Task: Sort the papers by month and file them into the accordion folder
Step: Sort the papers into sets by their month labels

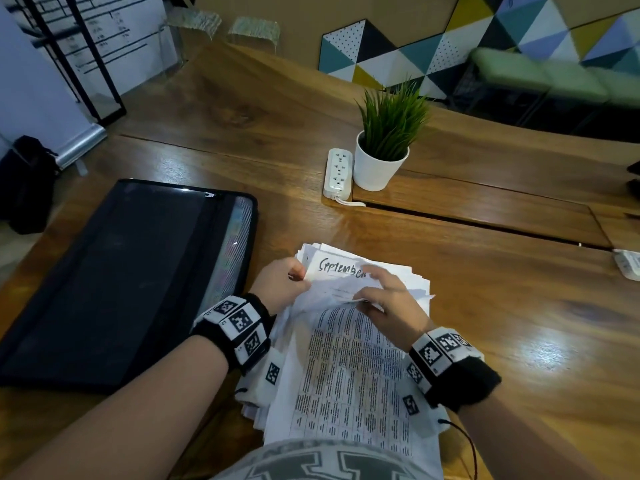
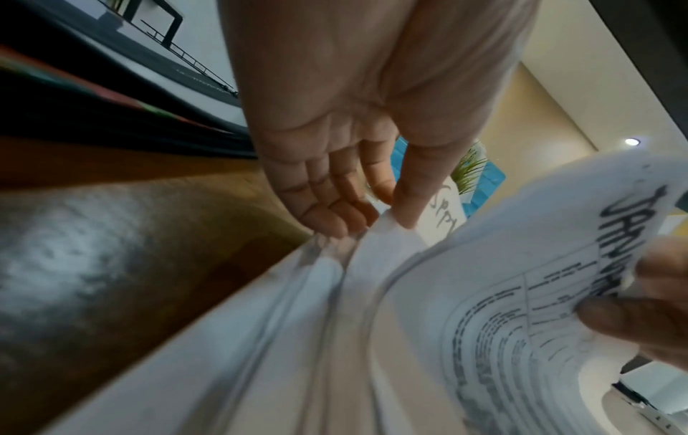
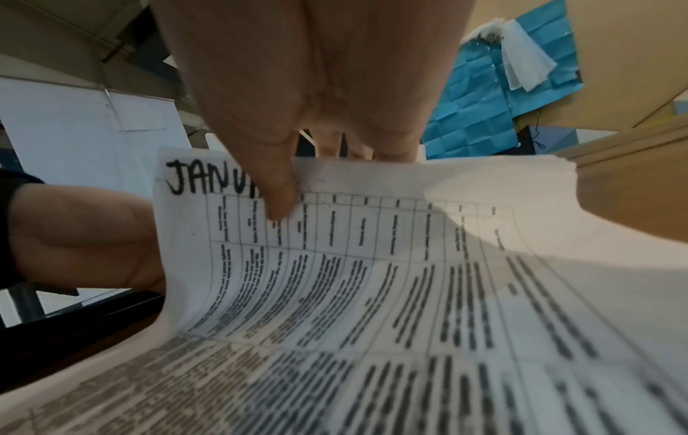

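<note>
A stack of white printed papers (image 1: 346, 375) lies on the wooden table (image 1: 502, 323) right in front of me. My left hand (image 1: 287, 282) pinches the left edge of the upper sheets between thumb and fingers (image 2: 335, 217). My right hand (image 1: 384, 299) pinches the top edge of a lifted, curled sheet headed "JANU…" (image 3: 372, 265), thumb (image 3: 279, 200) on the print and fingers behind. Beyond it lies a sheet marked "September" (image 1: 341, 268). The black accordion folder (image 1: 121, 271) lies flat to the left of the stack, coloured tabs showing along its right side.
A potted green plant (image 1: 384, 147) and a white power strip (image 1: 338, 173) stand behind the papers, beside a long slot in the table. A black bag (image 1: 24, 185) sits on the floor at far left. A small white object (image 1: 628, 268) lies at the right edge.
</note>
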Action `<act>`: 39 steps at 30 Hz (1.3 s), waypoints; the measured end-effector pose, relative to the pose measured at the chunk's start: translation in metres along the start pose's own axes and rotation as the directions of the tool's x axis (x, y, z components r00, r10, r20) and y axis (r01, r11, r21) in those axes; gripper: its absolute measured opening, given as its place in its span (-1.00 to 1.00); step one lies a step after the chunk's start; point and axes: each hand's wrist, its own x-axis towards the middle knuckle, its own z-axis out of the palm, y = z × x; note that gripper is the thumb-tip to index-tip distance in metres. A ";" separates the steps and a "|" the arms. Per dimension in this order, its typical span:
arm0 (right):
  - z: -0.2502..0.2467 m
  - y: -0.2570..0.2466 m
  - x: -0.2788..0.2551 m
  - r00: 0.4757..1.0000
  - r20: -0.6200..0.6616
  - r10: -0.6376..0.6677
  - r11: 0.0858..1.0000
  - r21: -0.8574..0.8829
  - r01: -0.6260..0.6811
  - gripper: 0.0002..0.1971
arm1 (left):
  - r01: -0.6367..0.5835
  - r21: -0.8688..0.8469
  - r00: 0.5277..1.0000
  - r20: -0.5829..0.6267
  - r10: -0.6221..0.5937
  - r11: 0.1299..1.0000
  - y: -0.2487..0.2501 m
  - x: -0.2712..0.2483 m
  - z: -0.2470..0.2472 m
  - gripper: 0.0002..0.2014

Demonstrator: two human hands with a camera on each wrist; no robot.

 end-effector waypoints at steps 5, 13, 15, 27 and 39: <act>-0.016 0.004 0.014 0.994 0.078 -0.080 0.992 -0.090 0.087 -0.87 | -0.069 0.000 0.994 0.088 0.069 0.998 -0.003 -0.008 -0.001 -0.79; -0.013 -0.007 0.006 0.991 0.104 -0.088 0.993 -0.064 0.095 -0.83 | 0.026 -0.174 0.999 0.040 -0.019 0.984 -0.006 0.004 0.004 -0.82; -0.011 -0.006 0.002 0.994 0.070 -0.087 0.994 -0.054 0.090 -0.84 | 0.025 -0.112 0.998 0.052 -0.019 0.993 -0.003 0.009 0.008 -0.82; -0.025 0.002 0.009 0.990 0.137 0.026 0.998 -0.055 -0.019 -0.81 | 0.092 -0.433 0.993 0.105 -0.051 0.896 0.009 0.002 0.000 -0.79; -0.024 0.006 0.003 0.979 0.098 -0.179 0.984 -0.005 0.180 -0.79 | 0.041 -0.098 0.999 0.021 -0.039 0.994 0.006 -0.010 -0.001 -0.89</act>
